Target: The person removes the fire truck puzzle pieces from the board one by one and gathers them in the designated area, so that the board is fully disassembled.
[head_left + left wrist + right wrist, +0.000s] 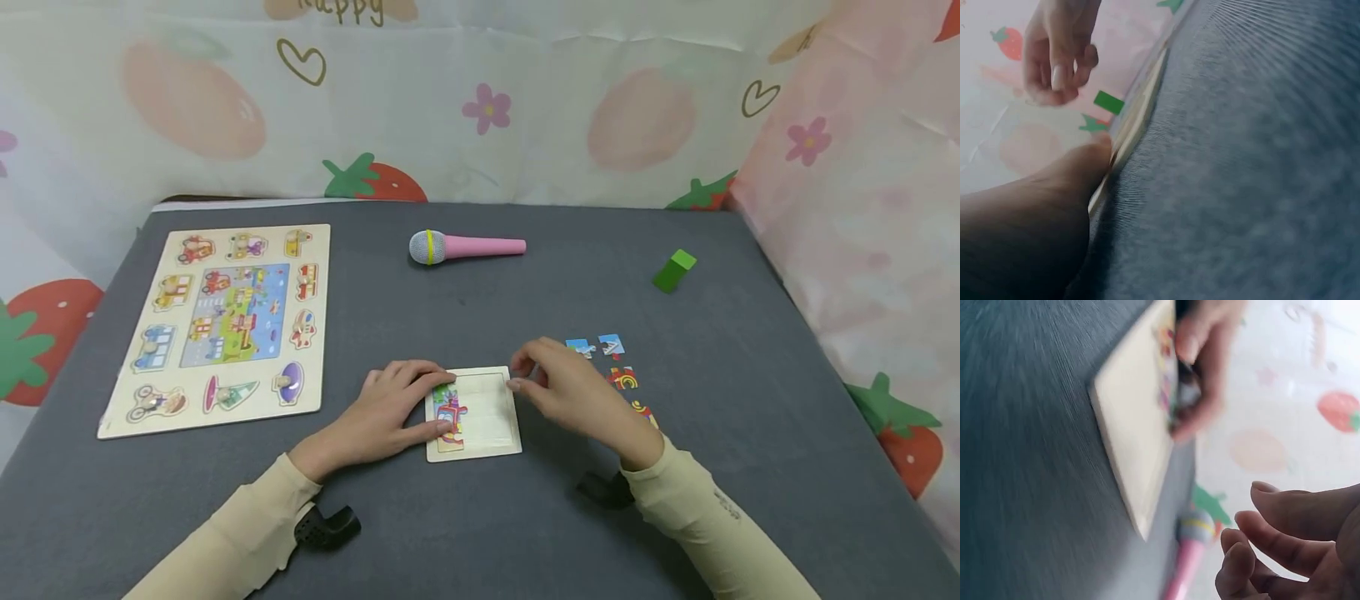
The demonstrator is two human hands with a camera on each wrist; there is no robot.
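A small wooden puzzle tray (pixel 491 417) lies on the table, with joined picture pieces (pixel 451 408) along its left side. My left hand (pixel 390 412) rests over that side, thumb on the pieces and fingertips at the upper left edge. Just beyond the tray's right edge hovers my right hand (pixel 566 392), its fingers loosely bent. In the right wrist view a gap shows between thumb (pixel 1300 509) and fingers, with nothing held there. Several loose jigsaw pieces (pixel 622 378) lie beside and partly behind the right hand.
A large wooden peg puzzle board (pixel 318 333) with vehicle pieces lies on the left. At the back is a pink toy microphone (pixel 480 247). A green block (pixel 673 271) sits at the back right. Strawberry-print cloth (pixel 525 167) hangs behind the grey table (pixel 450 533).
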